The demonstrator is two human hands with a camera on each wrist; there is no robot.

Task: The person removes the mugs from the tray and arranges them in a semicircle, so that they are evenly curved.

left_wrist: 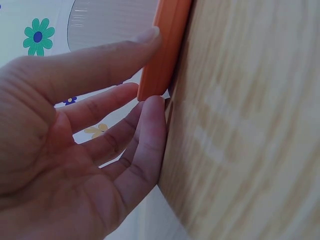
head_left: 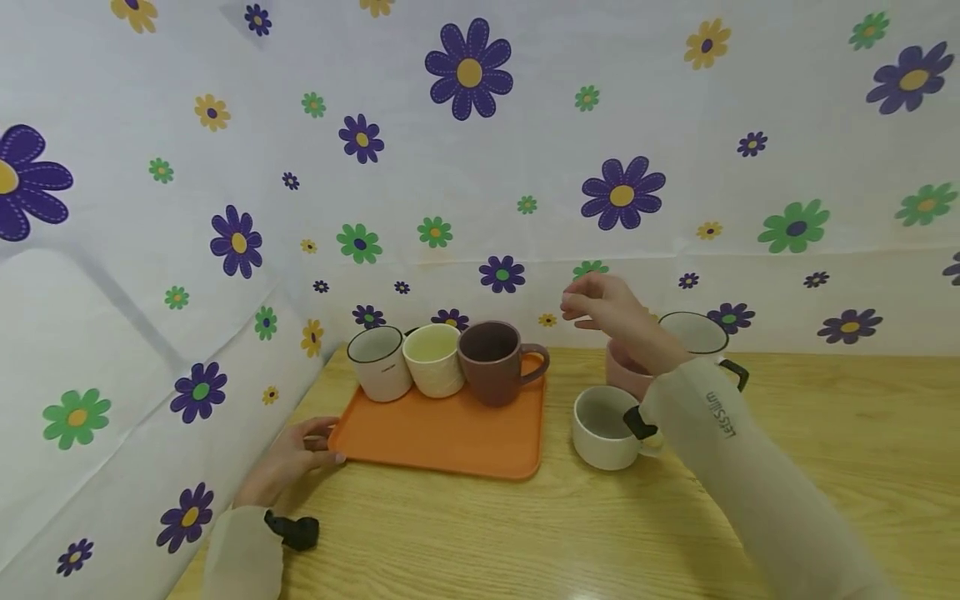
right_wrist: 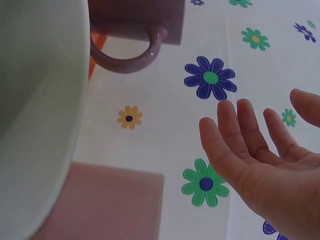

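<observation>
My left hand [head_left: 288, 458] holds the near left corner of an orange tray [head_left: 442, 437]; in the left wrist view its thumb lies along one side of the tray's rim [left_wrist: 162, 55] and the fingers touch the corner. On the tray, a white mug with a dark rim [head_left: 381, 371], a pale yellow cup [head_left: 435, 367] and a purple mug [head_left: 489, 367] stand upright in a row at the back. My right hand [head_left: 611, 308] is raised above a pink cup [head_left: 622, 371], its fingers loosely bent and holding nothing. My forearm partly covers the pink cup.
Right of the tray, a cream cup [head_left: 600, 437] stands on the wooden table [head_left: 420, 542]. Behind my right forearm is a larger white mug with a dark rim and black handle [head_left: 693, 331]. A flower-patterned cloth [head_left: 540, 150] hangs behind and at the left.
</observation>
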